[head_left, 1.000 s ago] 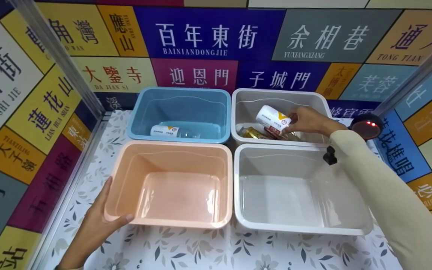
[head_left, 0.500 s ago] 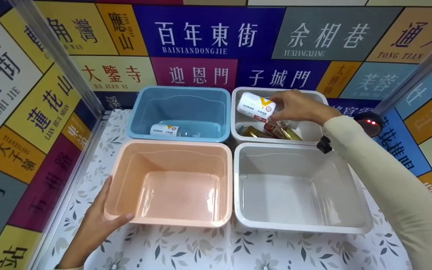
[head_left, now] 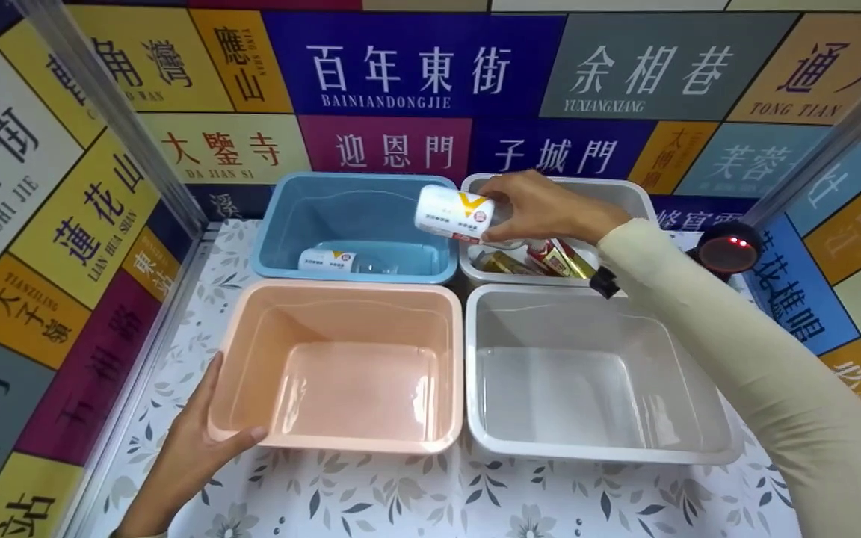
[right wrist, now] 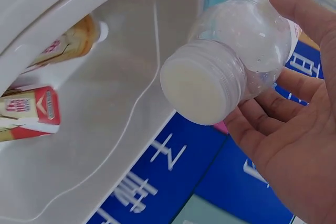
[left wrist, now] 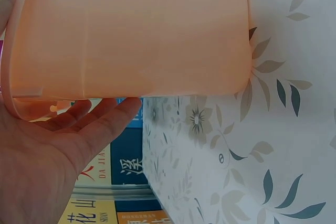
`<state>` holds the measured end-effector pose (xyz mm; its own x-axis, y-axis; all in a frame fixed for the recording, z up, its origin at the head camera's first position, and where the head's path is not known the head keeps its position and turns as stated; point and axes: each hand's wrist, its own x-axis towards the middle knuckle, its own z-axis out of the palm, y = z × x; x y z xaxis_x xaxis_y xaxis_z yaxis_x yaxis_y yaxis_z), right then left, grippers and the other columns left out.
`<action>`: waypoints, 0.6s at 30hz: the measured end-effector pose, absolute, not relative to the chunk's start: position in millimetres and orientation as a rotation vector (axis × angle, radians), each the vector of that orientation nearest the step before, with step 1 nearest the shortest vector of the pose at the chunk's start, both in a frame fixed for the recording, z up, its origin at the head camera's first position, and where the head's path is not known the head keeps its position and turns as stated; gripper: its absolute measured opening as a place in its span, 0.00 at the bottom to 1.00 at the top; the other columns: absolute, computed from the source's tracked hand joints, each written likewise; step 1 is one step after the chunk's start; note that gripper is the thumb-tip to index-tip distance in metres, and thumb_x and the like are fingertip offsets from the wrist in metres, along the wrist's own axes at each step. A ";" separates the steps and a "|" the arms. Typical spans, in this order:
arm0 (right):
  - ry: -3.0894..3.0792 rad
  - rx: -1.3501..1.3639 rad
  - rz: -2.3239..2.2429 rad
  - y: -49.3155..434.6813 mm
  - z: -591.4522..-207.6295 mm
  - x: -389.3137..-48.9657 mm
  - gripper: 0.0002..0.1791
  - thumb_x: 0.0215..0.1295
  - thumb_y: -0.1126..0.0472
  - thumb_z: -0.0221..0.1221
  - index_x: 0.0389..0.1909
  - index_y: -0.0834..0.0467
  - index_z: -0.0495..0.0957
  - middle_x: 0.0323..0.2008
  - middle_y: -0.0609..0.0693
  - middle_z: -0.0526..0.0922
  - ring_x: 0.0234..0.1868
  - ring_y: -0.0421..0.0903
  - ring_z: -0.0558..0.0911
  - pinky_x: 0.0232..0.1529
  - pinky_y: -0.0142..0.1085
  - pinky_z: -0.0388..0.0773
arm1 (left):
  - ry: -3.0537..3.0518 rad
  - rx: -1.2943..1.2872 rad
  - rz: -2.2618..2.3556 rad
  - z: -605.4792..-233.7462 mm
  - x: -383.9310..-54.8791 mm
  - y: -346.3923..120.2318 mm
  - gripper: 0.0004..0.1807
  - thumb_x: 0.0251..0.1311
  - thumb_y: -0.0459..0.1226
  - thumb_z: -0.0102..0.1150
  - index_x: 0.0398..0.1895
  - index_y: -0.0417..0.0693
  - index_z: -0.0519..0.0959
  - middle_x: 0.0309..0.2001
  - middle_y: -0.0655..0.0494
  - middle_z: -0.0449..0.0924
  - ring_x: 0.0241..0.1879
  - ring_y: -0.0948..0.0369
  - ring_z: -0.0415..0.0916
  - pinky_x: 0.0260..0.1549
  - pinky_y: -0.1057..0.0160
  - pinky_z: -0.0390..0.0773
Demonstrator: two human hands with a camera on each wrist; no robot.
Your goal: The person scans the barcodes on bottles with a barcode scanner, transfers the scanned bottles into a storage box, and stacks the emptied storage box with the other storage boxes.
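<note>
In the head view my right hand (head_left: 550,209) grips a bottle (head_left: 454,213) with a white label and orange V, held tilted over the adjoining rims of the blue bin (head_left: 359,187) and the back grey bin (head_left: 640,198). The right wrist view shows its clear shoulder and pale cap (right wrist: 197,85), thumb and fingers round the body. A similar bottle (head_left: 327,260) lies in the blue bin. My left hand (head_left: 191,441) rests against the front left corner of the peach bin (head_left: 341,441), its thumb at the front rim and fairly straight fingers (left wrist: 110,119) along the outer side.
Gold and red packages (head_left: 561,258) lie in the back grey bin. A front grey bin (head_left: 587,452) stands beside the peach one. All four-sided bins sit close together on a leaf-patterned tabletop (head_left: 371,501), with printed wall panels (head_left: 415,63) behind and metal posts at both sides.
My right hand has lifted the bottle from inside the back grey bin and carried it left to the blue bin's edge. The left hand has stayed at the peach bin's corner.
</note>
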<state>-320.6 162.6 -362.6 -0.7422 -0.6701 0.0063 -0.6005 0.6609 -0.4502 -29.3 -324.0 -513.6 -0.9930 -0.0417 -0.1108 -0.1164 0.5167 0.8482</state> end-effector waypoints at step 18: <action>2.577 -1.149 -0.686 88.0 -371.9 -325.1 0.36 0.64 0.55 0.78 0.70 0.63 0.81 0.61 0.56 0.87 0.57 0.51 0.82 0.69 0.49 0.78 | 2.649 -0.143 1.526 -514.2 -29.3 -323.9 0.70 0.62 0.42 0.82 0.92 0.71 0.36 0.89 0.42 0.49 0.72 0.43 0.71 0.67 0.52 0.76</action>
